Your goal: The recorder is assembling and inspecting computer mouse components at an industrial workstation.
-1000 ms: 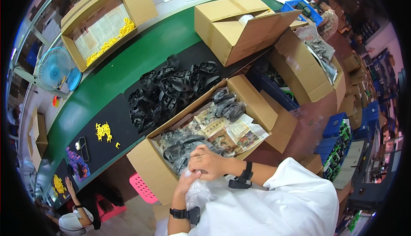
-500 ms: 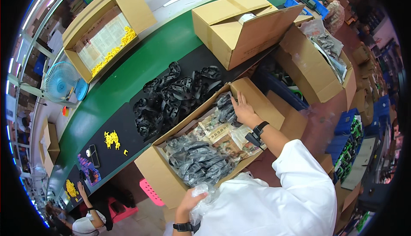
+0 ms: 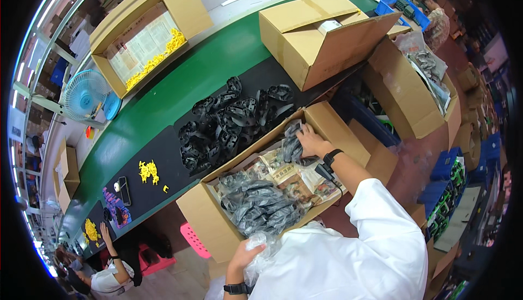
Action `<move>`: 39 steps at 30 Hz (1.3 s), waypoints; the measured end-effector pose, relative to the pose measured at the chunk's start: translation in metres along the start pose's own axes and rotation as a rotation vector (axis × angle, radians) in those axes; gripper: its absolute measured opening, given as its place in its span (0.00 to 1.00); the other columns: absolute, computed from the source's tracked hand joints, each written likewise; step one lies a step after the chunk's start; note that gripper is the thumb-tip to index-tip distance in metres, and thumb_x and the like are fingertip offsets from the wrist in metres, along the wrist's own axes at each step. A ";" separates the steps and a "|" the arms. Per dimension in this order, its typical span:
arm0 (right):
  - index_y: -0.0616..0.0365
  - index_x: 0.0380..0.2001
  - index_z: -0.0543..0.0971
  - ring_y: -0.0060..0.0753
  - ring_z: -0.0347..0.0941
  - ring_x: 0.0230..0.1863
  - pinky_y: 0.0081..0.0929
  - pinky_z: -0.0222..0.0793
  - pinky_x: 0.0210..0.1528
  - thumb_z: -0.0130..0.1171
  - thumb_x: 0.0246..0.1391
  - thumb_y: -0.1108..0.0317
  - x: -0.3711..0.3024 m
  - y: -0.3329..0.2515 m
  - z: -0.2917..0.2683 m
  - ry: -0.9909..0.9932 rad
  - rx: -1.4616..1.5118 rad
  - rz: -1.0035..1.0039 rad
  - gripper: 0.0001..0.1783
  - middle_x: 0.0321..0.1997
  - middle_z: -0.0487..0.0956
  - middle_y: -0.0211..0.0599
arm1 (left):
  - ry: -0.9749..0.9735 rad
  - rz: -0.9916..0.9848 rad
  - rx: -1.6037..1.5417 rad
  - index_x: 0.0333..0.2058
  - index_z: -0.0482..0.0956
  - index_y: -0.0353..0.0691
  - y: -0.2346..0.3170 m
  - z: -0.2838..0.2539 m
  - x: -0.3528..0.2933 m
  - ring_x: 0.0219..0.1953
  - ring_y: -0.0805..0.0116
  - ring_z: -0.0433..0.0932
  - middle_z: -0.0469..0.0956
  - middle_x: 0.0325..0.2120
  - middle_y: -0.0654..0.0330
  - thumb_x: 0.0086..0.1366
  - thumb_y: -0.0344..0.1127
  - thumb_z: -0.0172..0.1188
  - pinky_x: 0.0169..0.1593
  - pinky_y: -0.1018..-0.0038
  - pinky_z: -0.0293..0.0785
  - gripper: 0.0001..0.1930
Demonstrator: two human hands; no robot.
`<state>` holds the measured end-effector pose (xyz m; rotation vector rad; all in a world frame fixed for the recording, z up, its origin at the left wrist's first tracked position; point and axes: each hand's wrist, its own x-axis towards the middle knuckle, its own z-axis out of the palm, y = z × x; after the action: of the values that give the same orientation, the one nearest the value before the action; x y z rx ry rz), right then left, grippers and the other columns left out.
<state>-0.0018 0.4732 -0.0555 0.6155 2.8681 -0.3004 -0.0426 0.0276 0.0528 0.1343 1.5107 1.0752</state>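
Observation:
In front of me stands an open cardboard box [image 3: 192,208] lined with printed paper [image 3: 294,176]. Dark parts in clear plastic bags [image 3: 264,204] lie in rows across its near-left part. At its far right end is a smaller stack of bagged dark parts [image 3: 292,143]. My right hand [image 3: 313,141] is on that stack, its fingers bent round the stack's right side. My left hand [image 3: 243,255] is closed on crumpled clear plastic bags [image 3: 262,248] by the box's near edge. Loose black plastic parts [image 3: 231,123] are heaped on the bench just beyond the box.
A closed-up carton [image 3: 305,33] and a box of yellow pieces [image 3: 101,63] stand on the green bench [image 3: 163,101]. A phone [image 3: 125,190] lies near small yellow pieces [image 3: 148,172]. Another person's arm [image 3: 111,248] reaches in at lower left. Another carton [image 3: 406,90] stands right.
My right hand's fingers went from stretched out over the far-right bagged parts to bent round them. My left hand stays on the plastic bags. The whole view has shifted slightly.

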 end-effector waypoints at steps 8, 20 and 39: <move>0.46 0.60 0.60 0.60 0.64 0.55 0.46 0.65 0.56 0.67 0.36 0.71 -0.025 0.008 -0.013 -0.115 0.344 0.067 0.45 0.52 0.67 0.53 | 0.021 0.041 -0.049 0.43 0.78 0.33 -0.007 -0.005 0.005 0.37 0.75 0.74 0.79 0.36 0.65 0.58 0.32 0.64 0.43 0.76 0.71 0.15; 0.49 0.60 0.64 0.55 0.69 0.54 0.38 0.65 0.56 0.69 0.34 0.63 0.068 0.029 -0.158 0.456 0.544 0.019 0.45 0.51 0.72 0.53 | 0.123 0.040 -0.146 0.42 0.79 0.34 -0.020 -0.021 0.005 0.35 0.75 0.75 0.79 0.34 0.65 0.58 0.32 0.64 0.41 0.76 0.72 0.13; 0.60 0.32 0.76 0.52 0.75 0.38 0.40 0.70 0.42 0.55 0.53 0.69 0.155 0.020 -0.149 0.573 0.522 0.040 0.06 0.33 0.78 0.48 | 0.272 0.004 -0.322 0.39 0.79 0.34 -0.032 -0.034 0.002 0.32 0.73 0.77 0.80 0.31 0.63 0.55 0.32 0.66 0.37 0.74 0.73 0.13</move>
<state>-0.1532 0.5857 0.0489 0.9810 3.3155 -1.0406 -0.0564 -0.0072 0.0249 -0.2418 1.5524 1.3664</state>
